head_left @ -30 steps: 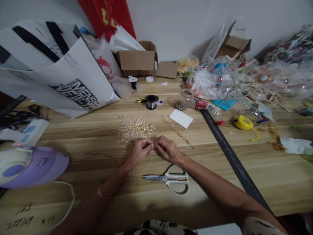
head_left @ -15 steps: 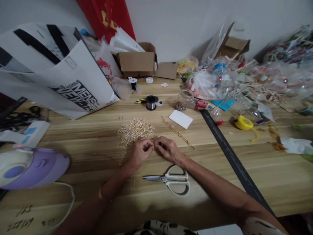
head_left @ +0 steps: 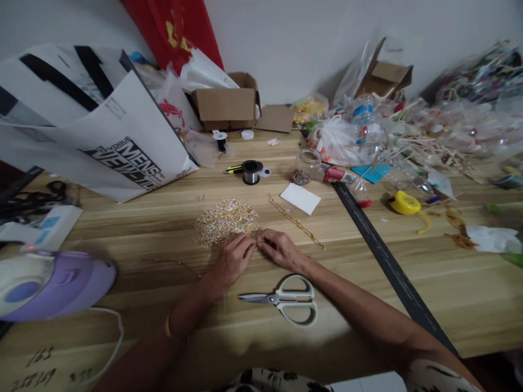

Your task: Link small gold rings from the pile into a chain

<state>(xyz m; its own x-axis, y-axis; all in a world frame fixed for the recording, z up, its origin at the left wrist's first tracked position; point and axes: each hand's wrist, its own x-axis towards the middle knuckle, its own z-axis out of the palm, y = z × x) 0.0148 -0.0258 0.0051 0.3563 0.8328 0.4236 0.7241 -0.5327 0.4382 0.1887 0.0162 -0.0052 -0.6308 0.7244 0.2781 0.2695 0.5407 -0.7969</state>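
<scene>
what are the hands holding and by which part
Both hands, left hand and right hand, pinch something tiny at the near edge of the gold bead pile; too small to identify.

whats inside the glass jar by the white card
The jar has a low layer of small mixed-colour beads at its bottom; the rest looks empty. Single beads are too small to tell apart, and its far side is hidden.

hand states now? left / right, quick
Left hand: fingers curled, pinching something tiny at the edge of the gold bead pile.
Right hand: fingers curled, pinching at the same spot; item too small to identify.
</scene>
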